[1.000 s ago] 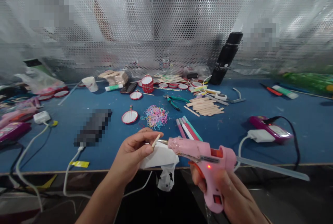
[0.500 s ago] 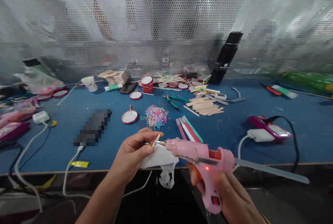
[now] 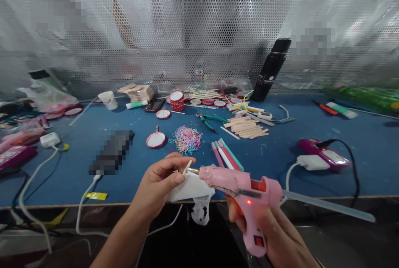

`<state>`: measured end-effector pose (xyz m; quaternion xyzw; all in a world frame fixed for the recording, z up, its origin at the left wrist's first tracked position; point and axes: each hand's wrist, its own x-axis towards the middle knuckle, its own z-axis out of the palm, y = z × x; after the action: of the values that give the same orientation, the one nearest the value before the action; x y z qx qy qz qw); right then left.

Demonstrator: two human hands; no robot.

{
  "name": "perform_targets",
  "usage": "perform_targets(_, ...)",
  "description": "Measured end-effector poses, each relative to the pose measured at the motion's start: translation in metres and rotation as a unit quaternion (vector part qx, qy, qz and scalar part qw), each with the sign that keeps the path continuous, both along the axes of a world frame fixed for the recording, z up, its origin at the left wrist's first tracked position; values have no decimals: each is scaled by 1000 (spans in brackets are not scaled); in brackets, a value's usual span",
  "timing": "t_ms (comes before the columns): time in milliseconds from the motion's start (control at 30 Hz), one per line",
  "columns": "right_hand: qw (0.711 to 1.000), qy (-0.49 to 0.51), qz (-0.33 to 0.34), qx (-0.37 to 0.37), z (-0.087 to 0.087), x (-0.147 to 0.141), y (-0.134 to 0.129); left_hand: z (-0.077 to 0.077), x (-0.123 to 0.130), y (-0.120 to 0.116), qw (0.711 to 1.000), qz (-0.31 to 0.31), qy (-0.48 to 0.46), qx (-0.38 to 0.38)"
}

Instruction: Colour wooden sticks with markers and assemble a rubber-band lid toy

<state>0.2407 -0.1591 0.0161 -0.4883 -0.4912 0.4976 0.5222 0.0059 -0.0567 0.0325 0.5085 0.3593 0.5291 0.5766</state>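
My left hand pinches a small pale wooden stick between thumb and fingers; most of it is hidden by the hand. Wrapped round the handle of a pink hot glue gun is my right hand, with a finger at the orange trigger. The gun's metal nozzle points left and meets or nearly meets the stick. A red light glows on its body, and a clear glue stick juts from its back. Beneath the nozzle, white paper lies at the table edge with stringy dried glue hanging from it.
Behind my hands lie colourful rubber bands, several markers, green-handled pliers, craft sticks and a small round red-rimmed drum. A phone rests left, a purple power strip right. A perforated metal screen stands behind.
Both hands hold almost the same pose, the nozzle still at the stick. The view has shifted very slightly.
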Motion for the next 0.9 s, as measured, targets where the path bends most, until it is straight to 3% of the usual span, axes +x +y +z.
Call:
perform_targets(200, 999, 11, 18, 33, -12, 5, 0, 3, 9, -6, 994, 4, -84, -69)
perform_targets(400, 999, 12, 29, 38, -6, 1, 0, 11, 17, -13, 984, 6, -124, -128)
perform_targets(633, 997, 20, 44, 65, -14, 4, 6, 10, 18, -15, 982, -2, -137, -128)
perform_targets(900, 998, 18, 29, 56, -12, 1, 2, 11, 17, -15, 987, 16, -111, -118)
